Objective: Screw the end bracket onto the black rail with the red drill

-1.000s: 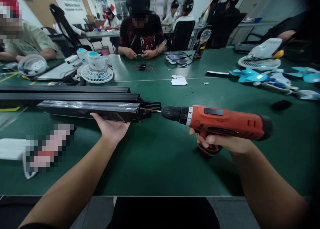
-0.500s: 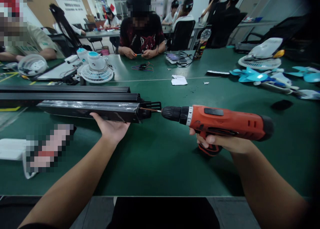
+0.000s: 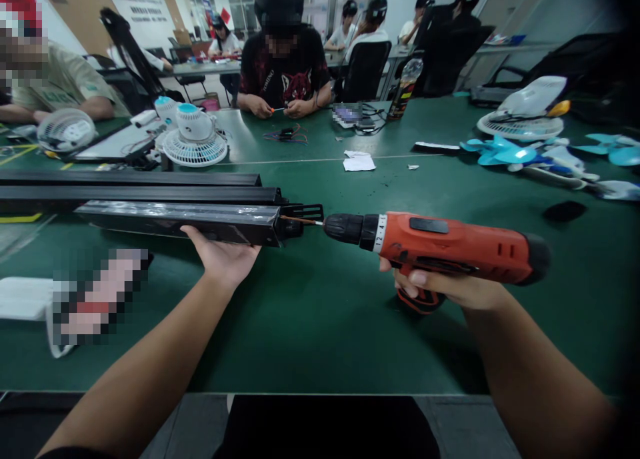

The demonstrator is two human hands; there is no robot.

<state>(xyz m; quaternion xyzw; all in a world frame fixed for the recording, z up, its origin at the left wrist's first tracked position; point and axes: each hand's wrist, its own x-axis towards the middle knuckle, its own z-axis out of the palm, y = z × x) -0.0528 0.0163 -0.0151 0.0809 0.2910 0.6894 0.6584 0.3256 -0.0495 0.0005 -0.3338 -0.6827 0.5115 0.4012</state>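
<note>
My right hand [image 3: 440, 287] is wrapped round the handle of an orange and black cordless drill [image 3: 460, 245], which points left. From its black chuck a thin long bit [image 3: 303, 220] reaches to the end of a long black metal profile [image 3: 210, 225]. A black slotted bracket [image 3: 313, 211] sticks out at that end, beside the bit. My left hand [image 3: 227, 259] grips the profile from the near side and below, thumb against its side, with the fingers hidden underneath. Whether the tip sits in a screw cannot be made out.
Two more black profiles [image 3: 200, 193] lie just behind. A white fan [image 3: 195, 139], paper scraps [image 3: 359, 162] and a bottle [image 3: 405, 89] stand or lie farther back. Blue fan blades [image 3: 500, 151] are at right. A blurred-out pink object [image 3: 107, 292] lies near left. Across the table a person [image 3: 285, 72] works.
Almost nothing differs. The rear of the drill has shifted very slightly right and down, while my left hand and the profile stay in place.
</note>
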